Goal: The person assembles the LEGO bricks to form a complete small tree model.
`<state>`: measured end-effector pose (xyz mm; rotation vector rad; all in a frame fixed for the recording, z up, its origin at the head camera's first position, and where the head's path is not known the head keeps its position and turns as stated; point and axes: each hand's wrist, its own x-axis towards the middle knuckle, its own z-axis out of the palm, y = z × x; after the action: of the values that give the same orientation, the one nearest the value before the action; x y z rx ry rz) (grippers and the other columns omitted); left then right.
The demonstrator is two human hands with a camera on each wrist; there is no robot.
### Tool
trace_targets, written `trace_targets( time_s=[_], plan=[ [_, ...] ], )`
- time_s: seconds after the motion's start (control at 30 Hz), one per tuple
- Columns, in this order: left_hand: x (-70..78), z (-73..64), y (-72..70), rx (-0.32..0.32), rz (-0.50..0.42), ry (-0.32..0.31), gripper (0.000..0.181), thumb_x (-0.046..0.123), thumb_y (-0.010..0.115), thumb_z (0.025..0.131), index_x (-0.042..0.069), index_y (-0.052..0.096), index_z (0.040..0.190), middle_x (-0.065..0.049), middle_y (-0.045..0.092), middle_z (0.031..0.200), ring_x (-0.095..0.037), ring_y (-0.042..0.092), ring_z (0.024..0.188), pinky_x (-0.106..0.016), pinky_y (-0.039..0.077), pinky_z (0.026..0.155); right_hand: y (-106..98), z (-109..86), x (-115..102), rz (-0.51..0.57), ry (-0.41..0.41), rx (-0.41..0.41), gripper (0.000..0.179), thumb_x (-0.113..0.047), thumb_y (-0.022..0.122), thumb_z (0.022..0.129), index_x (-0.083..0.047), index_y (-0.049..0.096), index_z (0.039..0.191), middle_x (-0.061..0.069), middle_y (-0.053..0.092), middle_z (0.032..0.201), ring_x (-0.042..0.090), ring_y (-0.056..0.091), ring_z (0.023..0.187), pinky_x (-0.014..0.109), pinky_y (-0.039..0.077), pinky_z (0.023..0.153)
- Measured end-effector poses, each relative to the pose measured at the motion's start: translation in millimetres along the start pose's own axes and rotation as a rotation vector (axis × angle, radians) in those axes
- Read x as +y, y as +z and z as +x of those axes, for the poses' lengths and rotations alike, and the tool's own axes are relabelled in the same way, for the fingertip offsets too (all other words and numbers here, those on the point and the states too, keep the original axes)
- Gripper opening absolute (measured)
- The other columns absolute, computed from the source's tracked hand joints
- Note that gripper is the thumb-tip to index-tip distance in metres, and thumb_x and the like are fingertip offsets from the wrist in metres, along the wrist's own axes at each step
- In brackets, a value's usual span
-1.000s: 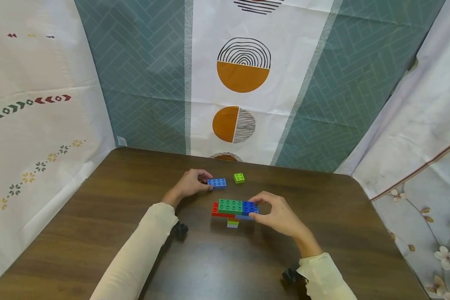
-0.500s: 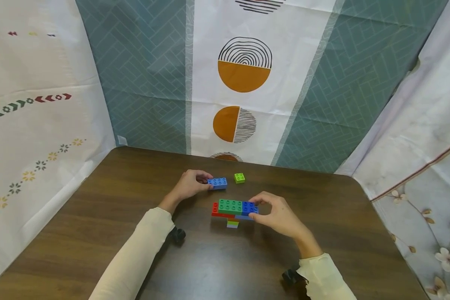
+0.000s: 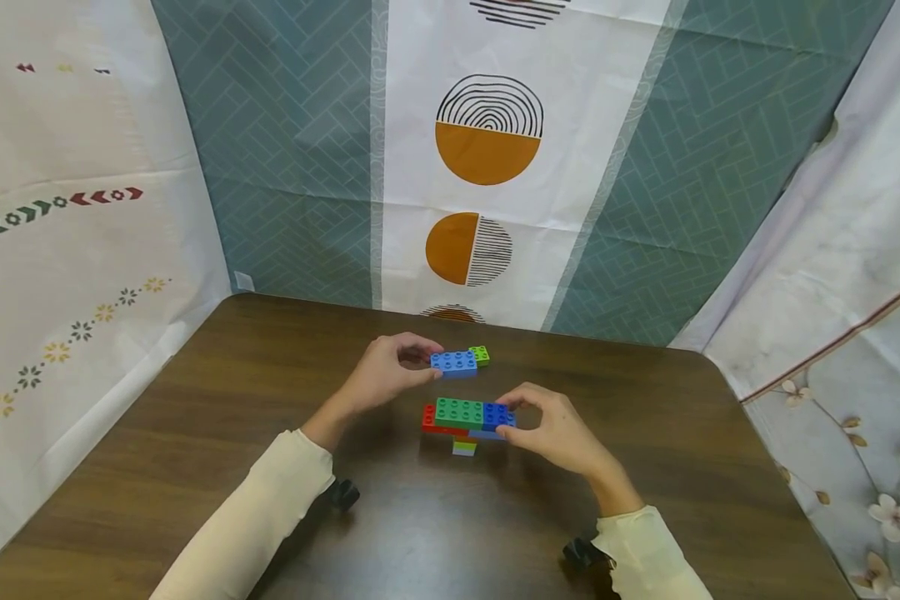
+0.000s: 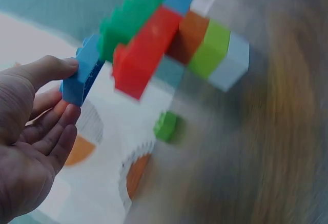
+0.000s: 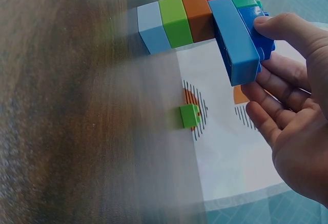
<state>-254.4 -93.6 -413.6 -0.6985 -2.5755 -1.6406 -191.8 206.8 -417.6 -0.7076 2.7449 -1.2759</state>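
Note:
My left hand (image 3: pixel 390 372) pinches a light blue brick (image 3: pixel 453 364) by its left end, thumb on one side and fingers on the other. The brick is held up off the table, behind the brick structure. That structure has a green brick (image 3: pixel 459 413) and a dark blue brick (image 5: pixel 257 29) on top. Beneath them lie a red brick (image 4: pixel 148 49) and another light blue brick (image 5: pixel 237 44), on a column of orange, lime and pale blue bricks (image 5: pixel 154 26). My right hand (image 3: pixel 558 427) grips the dark blue brick at the structure's right end.
A small lime brick (image 3: pixel 482 356) sits on the brown table (image 3: pixel 420 533) toward the back, partly covered by the held brick in the head view. Patterned cloths (image 3: pixel 300 150) hang behind and at both sides of the table.
My left hand has lifted the light blue brick from the table and moved it to the right, in front of the lime brick. My right hand stays on the structure.

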Motion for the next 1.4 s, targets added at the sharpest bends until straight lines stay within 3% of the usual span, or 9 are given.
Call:
trace_targets(
  time_s=[0.23,0.5,0.73,1.07,1.4],
  plan=[
    [22.8,-19.0,10.9,-0.02,-0.029,0.109,0.033,0.016,0.084,0.087,0.01,0.075,0.118,-0.005,0.073,0.113,-0.036,0.067,0.105,-0.055,0.057,0.099,0.0,0.7,2.1,-0.007,-0.028,-0.003,0.03,-0.027,0.082,0.089,-0.02,0.072,0.116,-0.004,0.072,0.11,0.026,0.065,0.109,0.061,0.05,0.101],
    [27.6,-30.1,24.6,-0.062,0.056,0.149,0.034,0.02,0.086,0.085,0.015,0.075,0.117,0.002,0.073,0.115,-0.017,0.065,0.103,-0.046,0.059,0.096,-1.1,-0.2,2.1,-0.014,-0.029,0.007,0.032,-0.026,0.083,0.088,-0.017,0.071,0.116,-0.002,0.072,0.112,0.03,0.065,0.111,0.063,0.049,0.102],
    [25.1,-33.4,27.9,-0.076,0.097,0.139,0.033,0.02,0.086,0.085,0.016,0.076,0.116,0.003,0.072,0.114,-0.015,0.064,0.103,-0.049,0.059,0.095,-0.9,-0.1,2.2,-0.012,-0.036,-0.006,0.033,-0.026,0.082,0.088,-0.017,0.071,0.118,-0.002,0.072,0.113,0.028,0.064,0.112,0.062,0.05,0.1],
    [24.4,-30.9,27.0,-0.087,0.095,0.131,0.033,0.023,0.085,0.086,0.017,0.076,0.117,0.003,0.073,0.113,-0.015,0.064,0.102,-0.04,0.062,0.091,-1.2,-0.8,0.9,0.004,-0.021,-0.001,0.034,-0.026,0.082,0.088,-0.017,0.071,0.119,-0.002,0.071,0.114,0.027,0.064,0.112,0.063,0.05,0.103],
    [22.8,-31.3,26.2,-0.1,0.065,0.13,0.032,0.024,0.085,0.087,0.016,0.076,0.116,0.002,0.074,0.112,-0.017,0.064,0.101,-0.048,0.06,0.093,-1.7,-0.5,-1.3,-0.009,-0.019,-0.001,0.039,-0.027,0.082,0.088,-0.016,0.07,0.124,0.0,0.07,0.118,0.028,0.064,0.114,0.062,0.05,0.103]
  ],
)
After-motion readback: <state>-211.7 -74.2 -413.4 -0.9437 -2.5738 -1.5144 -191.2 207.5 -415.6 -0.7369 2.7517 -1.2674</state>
